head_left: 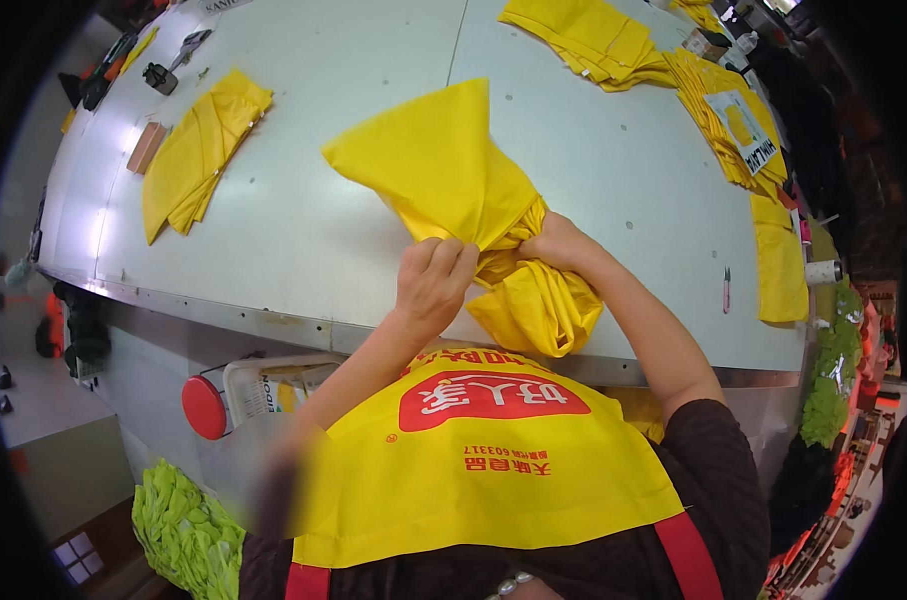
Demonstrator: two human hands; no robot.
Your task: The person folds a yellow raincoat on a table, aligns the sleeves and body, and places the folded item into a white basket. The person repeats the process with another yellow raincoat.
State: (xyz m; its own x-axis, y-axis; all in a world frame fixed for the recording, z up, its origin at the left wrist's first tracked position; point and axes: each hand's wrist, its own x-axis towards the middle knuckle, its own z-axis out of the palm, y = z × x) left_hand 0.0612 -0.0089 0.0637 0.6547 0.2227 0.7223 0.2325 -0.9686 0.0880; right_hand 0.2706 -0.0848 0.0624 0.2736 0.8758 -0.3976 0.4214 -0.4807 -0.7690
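Observation:
A bunched yellow cloth [444, 150] lies at the near middle of the table, its smooth upper part fanned out to a wide, flat edge. Lower down it is gathered into folds, with a loose crumpled bulge [546, 305] hanging toward my body at the table's front edge. My left hand [436, 280] is closed on the gathered cloth from the left, the fingers curled in. From the right, my right hand [562, 243] grips the folds a little higher; its fingertips are partly hidden in the cloth.
Fanned yellow cloth pieces [199, 155] lie on the pale metal table [304, 240] at left, beside a brown block [147, 147]. More yellow stacks [609, 45] sit far right. Small thread snips [727, 290] rest right of my arm. A red round stool seat [204, 407] is below the edge.

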